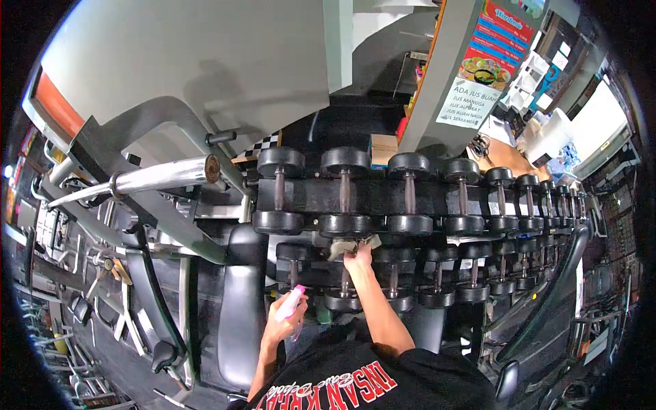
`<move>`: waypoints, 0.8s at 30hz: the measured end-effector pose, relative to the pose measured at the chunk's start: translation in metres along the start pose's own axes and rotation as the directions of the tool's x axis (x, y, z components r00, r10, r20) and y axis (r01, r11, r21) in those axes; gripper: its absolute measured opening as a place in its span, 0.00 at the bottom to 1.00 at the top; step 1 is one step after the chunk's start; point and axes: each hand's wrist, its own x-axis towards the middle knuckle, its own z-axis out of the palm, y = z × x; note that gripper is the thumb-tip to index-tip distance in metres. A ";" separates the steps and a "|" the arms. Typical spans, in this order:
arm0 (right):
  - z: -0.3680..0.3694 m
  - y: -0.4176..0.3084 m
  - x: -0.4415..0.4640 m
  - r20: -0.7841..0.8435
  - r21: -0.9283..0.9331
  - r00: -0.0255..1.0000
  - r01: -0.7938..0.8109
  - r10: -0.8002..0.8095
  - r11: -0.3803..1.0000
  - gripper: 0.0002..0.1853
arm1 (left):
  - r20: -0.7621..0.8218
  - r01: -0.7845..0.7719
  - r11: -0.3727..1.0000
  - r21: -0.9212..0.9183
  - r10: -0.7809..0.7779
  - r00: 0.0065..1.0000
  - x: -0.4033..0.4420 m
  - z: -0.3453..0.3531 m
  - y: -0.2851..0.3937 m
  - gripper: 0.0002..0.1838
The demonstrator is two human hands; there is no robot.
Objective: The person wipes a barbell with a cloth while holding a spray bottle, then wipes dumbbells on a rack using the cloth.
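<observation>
My left hand (285,322) is wrapped round a pink and white spray bottle (290,304), held in front of the lower row of dumbbells. My right hand (358,258) reaches forward and is closed on a pale cloth (342,248), between the upper and lower rows. That cloth lies against a black dumbbell (346,277) on the lower tier, whose far head is largely hidden by it. Just above the cloth sits an upper-row dumbbell (345,195) with a metal handle. My right fingers are partly hidden by the cloth.
A two-tier rack holds several dumbbells (462,195), smaller toward the right. At left stand a barbell (164,176) on a grey frame and black padded benches (240,321). Behind the rack, a pillar carries a paper sign (468,102); a cardboard box (384,149) stands beside it.
</observation>
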 end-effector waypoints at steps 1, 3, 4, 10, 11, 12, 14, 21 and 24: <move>-0.005 -0.002 0.001 0.005 -0.012 1.000 0.022 -0.022 1.000 0.12 | 0.007 0.010 1.000 -0.023 -0.010 1.000 0.000 0.000 -0.001 0.09; -0.001 -0.005 -0.025 0.119 0.001 0.989 0.089 -0.089 0.996 0.12 | 0.018 0.018 0.999 -0.047 -0.017 1.000 0.001 0.002 -0.004 0.09; 0.002 -0.006 -0.042 0.228 0.020 0.962 0.150 -0.150 0.989 0.12 | 0.029 0.040 0.998 -0.056 -0.038 0.999 0.003 0.003 -0.007 0.09; -0.025 0.013 -0.069 0.419 -0.166 0.908 0.092 -0.014 0.982 0.13 | 0.080 0.029 0.999 -0.017 -0.028 0.996 0.012 0.015 -0.005 0.08; -0.039 0.017 -0.053 0.399 -0.209 0.910 -0.030 0.113 0.978 0.13 | 0.087 0.023 0.999 -0.022 -0.021 0.996 0.012 0.017 -0.005 0.08; -0.057 0.023 -0.026 0.374 -0.251 0.895 -0.154 0.243 0.956 0.12 | 0.082 0.029 0.999 -0.021 -0.027 0.996 0.012 0.018 -0.004 0.08; -0.076 0.025 0.010 0.328 -0.182 0.875 -0.310 0.355 0.933 0.11 | 0.091 0.015 1.000 0.025 -0.018 0.996 0.011 0.020 -0.003 0.09; -0.046 0.060 0.092 0.200 -0.055 0.916 -0.344 0.348 0.937 0.13 | -0.001 0.019 0.999 -0.043 -0.019 1.000 -0.007 0.008 -0.011 0.10; -0.049 0.058 0.051 0.331 -0.097 0.904 -0.252 0.270 0.963 0.10 | -0.055 0.065 0.995 -0.071 -0.069 0.996 -0.013 0.004 -0.023 0.10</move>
